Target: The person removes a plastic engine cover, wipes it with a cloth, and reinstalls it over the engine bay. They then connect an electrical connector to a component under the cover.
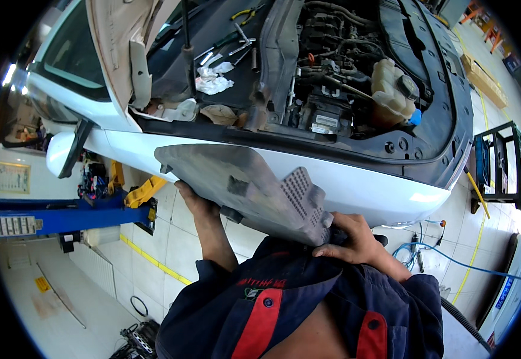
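A dusty dark-grey plastic cover panel (pixel 212 170) with a perforated grille section at its right end is held in front of my body, tilted, beside the white car's fender (pixel 308 170). My left hand (pixel 196 200) grips its lower left edge, the fingers partly hidden behind it. At the grille end my right hand (pixel 353 238) clasps the corner, thumb on the near side. Beyond the panel lies the uncovered engine bay (pixel 338 54), with a battery (pixel 326 116) and a yellowed coolant reservoir (pixel 392 93) with a black cap.
Pliers (pixel 245 13), a ratchet wrench (pixel 244 43) and crumpled white tissue (pixel 214 79) lie by the windshield. A prop rod (pixel 187 54) stands at the left. A blue lift arm (pixel 63 218), a blue hose (pixel 452 263) and a black tool cart (pixel 503 167) are around the car.
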The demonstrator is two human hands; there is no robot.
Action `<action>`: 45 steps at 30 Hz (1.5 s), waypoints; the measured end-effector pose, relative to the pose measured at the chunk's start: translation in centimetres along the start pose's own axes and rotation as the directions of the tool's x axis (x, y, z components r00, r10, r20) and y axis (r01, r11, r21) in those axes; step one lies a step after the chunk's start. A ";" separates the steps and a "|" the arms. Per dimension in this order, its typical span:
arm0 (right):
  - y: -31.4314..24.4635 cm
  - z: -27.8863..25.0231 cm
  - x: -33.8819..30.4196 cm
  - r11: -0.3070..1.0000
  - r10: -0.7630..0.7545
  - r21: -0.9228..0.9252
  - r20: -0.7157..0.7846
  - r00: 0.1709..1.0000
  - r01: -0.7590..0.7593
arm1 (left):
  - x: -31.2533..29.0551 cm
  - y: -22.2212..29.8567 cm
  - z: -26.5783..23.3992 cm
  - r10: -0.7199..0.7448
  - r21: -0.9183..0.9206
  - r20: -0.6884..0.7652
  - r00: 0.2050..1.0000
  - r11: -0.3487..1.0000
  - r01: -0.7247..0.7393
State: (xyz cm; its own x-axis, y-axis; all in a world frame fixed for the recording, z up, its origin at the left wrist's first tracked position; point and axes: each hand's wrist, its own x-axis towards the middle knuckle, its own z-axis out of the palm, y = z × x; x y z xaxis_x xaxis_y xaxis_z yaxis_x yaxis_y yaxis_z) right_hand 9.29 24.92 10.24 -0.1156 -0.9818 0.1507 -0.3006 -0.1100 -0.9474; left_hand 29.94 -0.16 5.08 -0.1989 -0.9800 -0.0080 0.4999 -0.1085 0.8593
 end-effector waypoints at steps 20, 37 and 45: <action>-1.5 -5.5 0.8 0.588 0.078 0.771 -0.358 0.931 0.247 | -2.6 -1.9 4.5 -0.480 -0.372 0.383 0.789 0.702 0.608; -6.6 -12.1 8.1 0.734 -0.457 0.306 -0.440 0.773 0.607 | -1.2 -0.5 9.3 -0.438 -0.521 0.789 0.430 -0.109 0.847; -6.1 -13.0 7.4 0.757 -0.439 0.283 -0.446 0.780 0.589 | -1.9 -0.3 10.8 -0.521 -0.537 0.740 0.425 -0.078 0.840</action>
State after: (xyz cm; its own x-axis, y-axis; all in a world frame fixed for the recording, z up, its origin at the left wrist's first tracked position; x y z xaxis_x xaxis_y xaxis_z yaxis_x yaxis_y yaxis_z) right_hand -2.07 20.34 20.79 -0.3802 -0.6482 0.6597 -0.0275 -0.7050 -0.7086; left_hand 21.11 3.50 10.37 -0.9689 -0.2366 -0.0723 0.2468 -0.9043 -0.3483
